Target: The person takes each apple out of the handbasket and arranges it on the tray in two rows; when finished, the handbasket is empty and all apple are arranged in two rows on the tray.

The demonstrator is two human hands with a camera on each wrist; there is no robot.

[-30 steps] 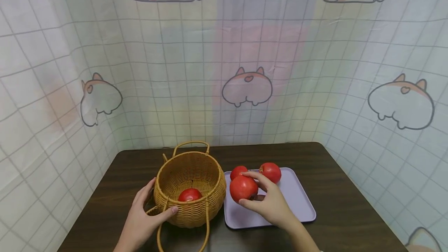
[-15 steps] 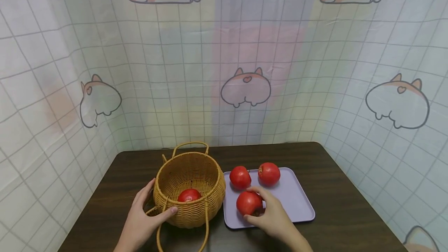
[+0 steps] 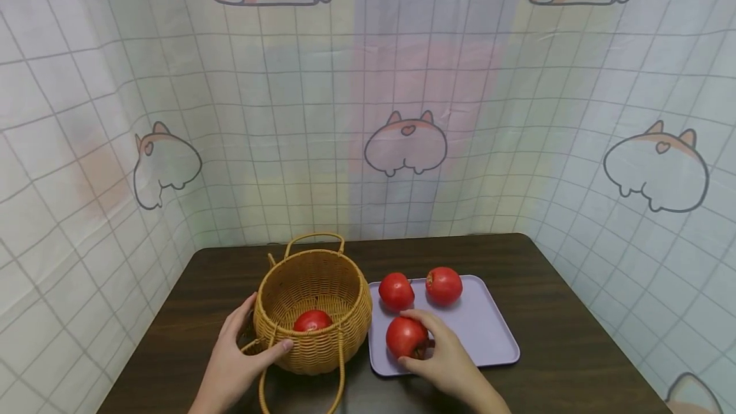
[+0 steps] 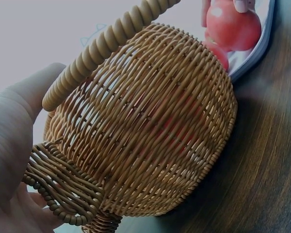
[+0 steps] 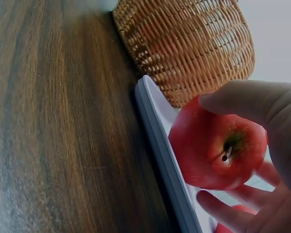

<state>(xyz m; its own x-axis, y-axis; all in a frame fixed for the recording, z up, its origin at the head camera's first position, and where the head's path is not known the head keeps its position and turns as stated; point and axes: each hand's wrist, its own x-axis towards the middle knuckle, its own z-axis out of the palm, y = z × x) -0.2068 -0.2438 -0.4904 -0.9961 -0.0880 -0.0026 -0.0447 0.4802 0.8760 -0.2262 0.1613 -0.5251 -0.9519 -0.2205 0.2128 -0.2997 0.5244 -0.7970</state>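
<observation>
Currently | basket [image 3: 310, 355]: one apple [image 3: 312, 319] | tray [image 3: 480, 328]: two apples [image 3: 397, 292] [image 3: 444, 286] | hands: left hand [image 3: 232, 358] gripping basket, right hand [image 3: 445, 353] pinching another apple [image 3: 405, 337]

Glossy apple [image 3: 406, 336], rough wicker basket [image 3: 313, 355], smooth tray [image 3: 485, 334]

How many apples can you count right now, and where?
4: one basket apple inside the basket, a back-left apple and back-right apple on the tray, and a front apple in the right hand's grip. The basket's near wall could hide more.
</observation>
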